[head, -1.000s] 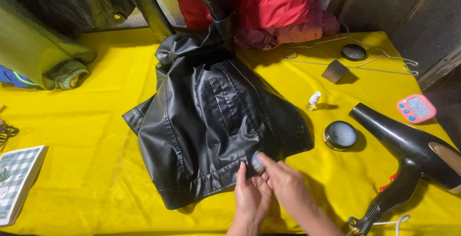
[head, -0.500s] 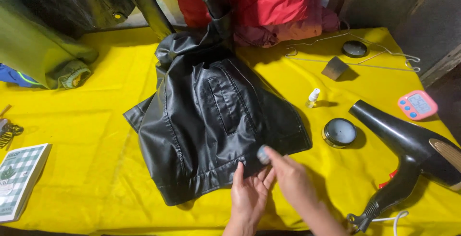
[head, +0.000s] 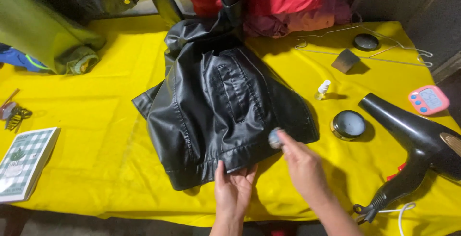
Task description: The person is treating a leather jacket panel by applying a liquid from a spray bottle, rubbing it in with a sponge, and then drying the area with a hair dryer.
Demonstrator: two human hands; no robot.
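since half a second ago the right hand (head: 303, 166) has drawn slightly back along the hem of the black leather jacket (head: 218, 106), and the left hand (head: 234, 190) has slid its thumb further up onto the hem's edge; the view has shifted a little as well.

the jacket lies spread on the yellow tablecloth (head: 105, 135), its collar towards the far side and its hem nearest the person; the left hand is open and flat, fingers under the hem and thumb on top, pinning the leather down; the right hand is closed around a small grey pad (head: 275, 138), pressing it against the jacket's lower right corner, just above the hem.

to the right of the jacket sits a round tin (head: 348, 124) with a dark lid, near it a small dropper bottle (head: 323, 89) standing upright; further right lies a black hair dryer (head: 413, 140), its handle pointing towards the near edge, with a pink digital timer (head: 429, 99) just beyond it; a wire hanger (head: 384, 48), a dark round lid (head: 366, 42) and a small grey block (head: 345, 60) lie at the far right; a red garment (head: 269, 0) is heaped at the far edge; a checked booklet (head: 21, 164) lies at the near left corner, with an olive garment (head: 43, 29) at the far left.
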